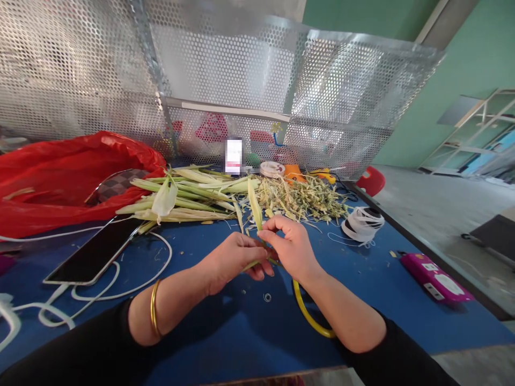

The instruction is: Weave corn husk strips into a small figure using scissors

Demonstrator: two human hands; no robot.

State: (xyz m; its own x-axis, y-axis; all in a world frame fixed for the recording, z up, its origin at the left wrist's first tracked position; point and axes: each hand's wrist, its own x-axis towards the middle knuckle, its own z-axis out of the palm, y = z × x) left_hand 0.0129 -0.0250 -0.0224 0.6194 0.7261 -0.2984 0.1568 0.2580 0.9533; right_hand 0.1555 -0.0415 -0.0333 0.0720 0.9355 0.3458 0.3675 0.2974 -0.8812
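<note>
A small workshop is shown: a blue table point(225, 332) is fenced by perforated metal screens point(225, 69), heaped with plant stalks point(189, 198) and trimmings point(301, 198), beside a bare concrete floor point(434, 198).

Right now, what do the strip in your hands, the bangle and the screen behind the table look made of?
The pale green leaf strip pinched by the left hand and right hand looks like fresh plant leaf: matte, tapering. The thin gold bangle is probably metal; it gleams. The silver perforated screen seems sheet metal, shiny with punched holes.
</note>
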